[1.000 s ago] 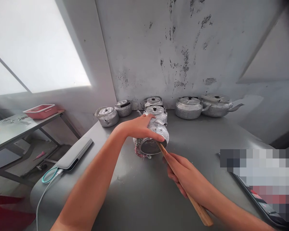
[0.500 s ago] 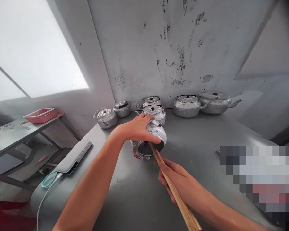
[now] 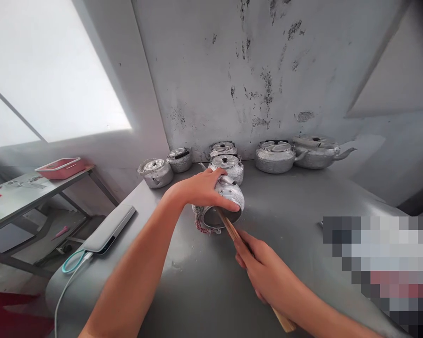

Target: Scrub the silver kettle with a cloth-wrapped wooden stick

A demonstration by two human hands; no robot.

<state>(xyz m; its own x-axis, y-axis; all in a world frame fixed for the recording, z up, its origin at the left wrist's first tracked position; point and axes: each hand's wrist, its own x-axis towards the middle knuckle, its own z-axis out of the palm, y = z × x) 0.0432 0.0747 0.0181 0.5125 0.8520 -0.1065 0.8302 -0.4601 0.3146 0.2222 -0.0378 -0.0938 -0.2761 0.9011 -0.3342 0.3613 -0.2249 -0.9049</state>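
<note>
A dented silver kettle [image 3: 229,191] lies tilted on the grey table [image 3: 197,291], its open mouth facing me. My left hand [image 3: 209,188] is closed over its upper side near the spout, thumb at the rim. A handle wrapped in reddish cord [image 3: 205,228] hangs at the kettle's lower left. In my right hand [image 3: 255,256] is a long wooden stick [image 3: 229,225], gripped partway along. Its far end goes inside the mouth, where the tip is hidden. The near end shows below my right wrist.
Several lidded silver kettles stand along the wall, among them one with a long spout [image 3: 317,152]. At the left lies a white power bank [image 3: 109,230] with a cable. A pink basket [image 3: 61,168] sits on a side table. A blurred patch covers the right edge.
My right hand has turned over the wooden stick, covering more of its near part. The left hand keeps its hold on the kettle. The view has shifted slightly.
</note>
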